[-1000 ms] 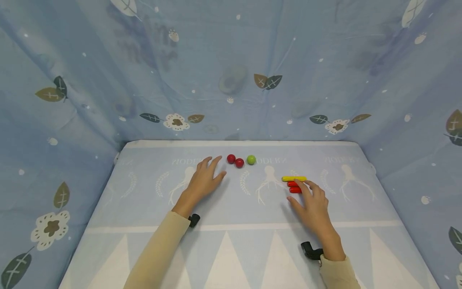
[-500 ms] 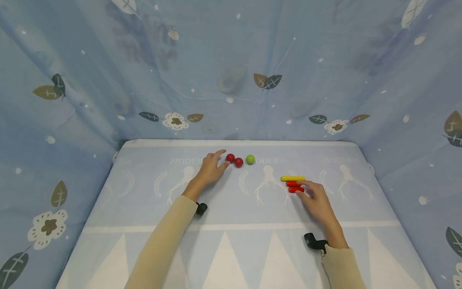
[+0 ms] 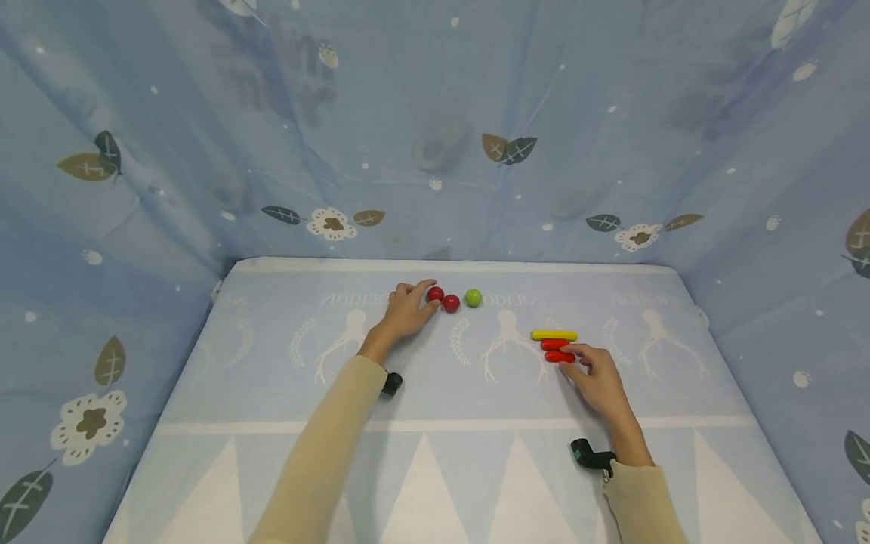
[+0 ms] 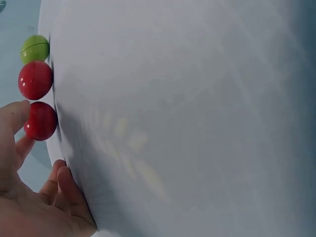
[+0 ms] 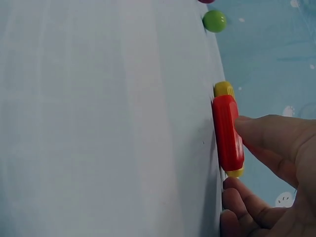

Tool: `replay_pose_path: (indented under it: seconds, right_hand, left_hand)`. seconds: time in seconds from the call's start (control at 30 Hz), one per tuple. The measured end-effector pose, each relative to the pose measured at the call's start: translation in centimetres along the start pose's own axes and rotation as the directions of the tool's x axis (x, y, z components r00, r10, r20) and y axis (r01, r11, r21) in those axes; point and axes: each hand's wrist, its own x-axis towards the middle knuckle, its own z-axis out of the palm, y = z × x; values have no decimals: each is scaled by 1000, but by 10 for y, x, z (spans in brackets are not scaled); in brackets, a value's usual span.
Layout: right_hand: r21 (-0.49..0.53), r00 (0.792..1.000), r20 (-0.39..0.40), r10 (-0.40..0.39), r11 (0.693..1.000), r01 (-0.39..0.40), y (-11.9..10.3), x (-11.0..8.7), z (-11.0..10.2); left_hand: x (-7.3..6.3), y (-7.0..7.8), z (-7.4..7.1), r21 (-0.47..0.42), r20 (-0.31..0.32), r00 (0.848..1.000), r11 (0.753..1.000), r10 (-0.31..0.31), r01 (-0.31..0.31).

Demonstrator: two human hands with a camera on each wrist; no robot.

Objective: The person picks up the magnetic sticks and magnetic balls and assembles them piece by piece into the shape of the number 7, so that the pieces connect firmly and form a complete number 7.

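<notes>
In the head view my left hand [image 3: 402, 316] reaches to the back middle of the table. Its thumb and index finger pinch the leftmost red ball [image 3: 435, 293] from two sides; the left wrist view shows the thumb on this glossy red ball [image 4: 41, 123]. A second red ball [image 3: 451, 304] lies beside it, then a green ball [image 3: 473, 298]. My right hand [image 3: 601, 381] pinches the nearest short red stick [image 3: 557, 357] between thumb and index finger. Behind it lie another red stick [image 3: 553, 344] and a longer yellow stick [image 3: 553, 335]. The other right fingers rest near the tabletop.
A pale patterned cloth covers the table [image 3: 435, 480]. Blue printed curtains [image 3: 435, 113] close in the back and both sides. Each wrist carries a black camera mount, the right one [image 3: 590, 455] standing close over the cloth.
My left hand has moved right and away from me, from beside the red balls to the leftmost one. My right thumb and index finger have closed round the nearest red stick.
</notes>
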Motion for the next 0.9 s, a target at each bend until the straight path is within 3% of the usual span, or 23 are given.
replay_pose_path:
  seconds: [0.47,0.9]
  right_hand:
    - [-91,999,-40,-30,995,27,-3,2,4]
    - [-111,997,-8,83,990,-83,-6,-2,2]
  left_hand:
    - [0,0,-1,-5,12,999,999,-41,41]
    - [1,2,-1,-19,1,998,998,-63,63]
